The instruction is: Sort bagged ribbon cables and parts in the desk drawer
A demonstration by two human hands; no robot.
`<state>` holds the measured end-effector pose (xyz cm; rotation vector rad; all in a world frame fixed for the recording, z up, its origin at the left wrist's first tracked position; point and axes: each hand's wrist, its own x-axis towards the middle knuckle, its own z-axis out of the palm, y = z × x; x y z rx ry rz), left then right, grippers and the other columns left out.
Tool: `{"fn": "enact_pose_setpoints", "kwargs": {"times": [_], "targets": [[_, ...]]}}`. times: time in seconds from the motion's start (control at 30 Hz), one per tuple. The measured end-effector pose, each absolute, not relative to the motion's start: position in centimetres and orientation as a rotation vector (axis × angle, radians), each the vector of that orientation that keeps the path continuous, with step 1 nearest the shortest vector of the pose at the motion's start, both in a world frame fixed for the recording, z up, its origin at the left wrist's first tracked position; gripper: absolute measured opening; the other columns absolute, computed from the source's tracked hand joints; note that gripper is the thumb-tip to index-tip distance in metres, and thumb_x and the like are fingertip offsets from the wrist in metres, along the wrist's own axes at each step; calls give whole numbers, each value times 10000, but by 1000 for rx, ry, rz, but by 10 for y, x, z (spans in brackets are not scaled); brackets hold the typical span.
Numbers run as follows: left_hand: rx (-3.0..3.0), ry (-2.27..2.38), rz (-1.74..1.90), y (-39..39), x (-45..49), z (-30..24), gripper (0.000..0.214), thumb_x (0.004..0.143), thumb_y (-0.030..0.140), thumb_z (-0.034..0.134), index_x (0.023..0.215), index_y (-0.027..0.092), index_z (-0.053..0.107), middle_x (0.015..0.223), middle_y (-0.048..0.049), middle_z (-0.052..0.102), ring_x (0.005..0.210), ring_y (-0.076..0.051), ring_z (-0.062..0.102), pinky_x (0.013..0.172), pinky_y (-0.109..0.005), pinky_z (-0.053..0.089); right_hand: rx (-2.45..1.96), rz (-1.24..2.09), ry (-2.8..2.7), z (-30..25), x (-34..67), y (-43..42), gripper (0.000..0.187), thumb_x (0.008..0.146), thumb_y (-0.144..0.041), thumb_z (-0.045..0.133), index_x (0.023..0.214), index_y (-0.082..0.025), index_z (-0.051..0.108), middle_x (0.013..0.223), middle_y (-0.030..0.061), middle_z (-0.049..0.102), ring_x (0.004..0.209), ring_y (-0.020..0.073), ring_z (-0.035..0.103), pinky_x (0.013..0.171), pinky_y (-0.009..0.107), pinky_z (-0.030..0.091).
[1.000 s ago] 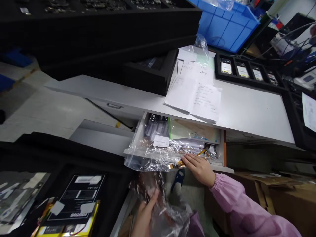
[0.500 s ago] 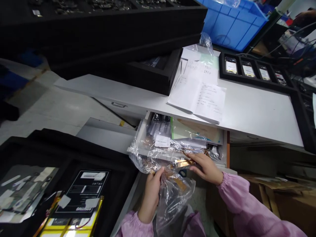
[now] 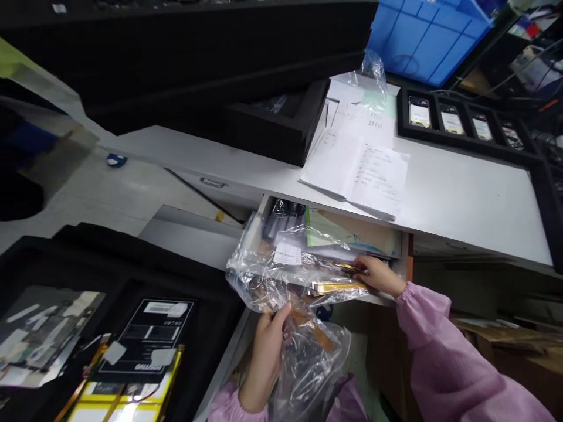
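My left hand [image 3: 266, 346] is closed on a crumpled clear plastic bag [image 3: 308, 363], thumb on top, below the open drawer's front. The bag spreads up over the drawer [image 3: 255, 234] and has a white label [image 3: 287, 254]. Several copper-coloured flex cables [image 3: 338, 287] lie bunched in the plastic along the drawer front. Just above them, my right hand [image 3: 378, 275] pinches the end of a thin dark-and-gold flex cable [image 3: 345, 266] inside the drawer's right part. Its fingertips are partly hidden by glare and plastic.
An open notebook [image 3: 356, 170] lies on the white desk [image 3: 475, 187] above the drawer. Black foam trays [image 3: 475, 138] of phone parts sit at right; stacked foam [image 3: 211, 76] stands at upper left. A battery pack [image 3: 141, 340] rests lower left. Behind is a blue crate [image 3: 428, 41].
My right hand has moved right and slightly up, off the bunched copper-coloured flex cables to a thin one above them. My left hand keeps its grip on the bag. The view has shifted slightly.
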<state>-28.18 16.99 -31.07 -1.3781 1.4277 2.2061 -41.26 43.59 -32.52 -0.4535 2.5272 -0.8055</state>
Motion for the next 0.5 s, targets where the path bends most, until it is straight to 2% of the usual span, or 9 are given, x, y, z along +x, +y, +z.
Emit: {"fn": "enact_pose_setpoints", "kwargs": {"times": [0.07,0.13,0.33,0.43,0.5], "targets": [[-1398,1397,2218,169,-280,-308,410,622,334,768,979,173,649,974,-58,729,937,-264,664,856,-366,479,-432,-769,2536,-329,-412,438,36,703,-171,612,693,-197,635,707,32,674,660,201,603,623,291,443],[-1453,1366,2223,168,-277,-304,409,624,318,768,990,177,651,970,-60,731,971,-276,663,877,-375,483,-391,-760,2574,-330,-411,445,84,741,-214,566,668,-204,605,676,25,657,638,194,589,607,286,429],[-1621,1347,2165,157,-270,-277,362,658,239,760,1003,186,665,971,-64,747,1014,-277,670,924,-383,501,-89,-732,2816,-331,-416,477,174,852,-298,422,860,-198,564,801,72,688,711,208,638,643,303,476],[-1699,1294,2140,152,-271,-261,323,705,205,718,1025,198,673,967,-56,756,966,-272,692,924,-405,512,-58,-662,2872,-330,-413,479,162,833,-300,502,930,-192,574,839,89,703,749,237,659,684,338,506],[-1739,1249,2143,150,-274,-253,313,718,172,695,1029,208,678,993,-46,757,943,-263,702,930,-406,514,-62,-606,2903,-323,-405,472,290,826,-323,562,1055,-145,563,928,155,698,840,303,661,743,418,519]]}}
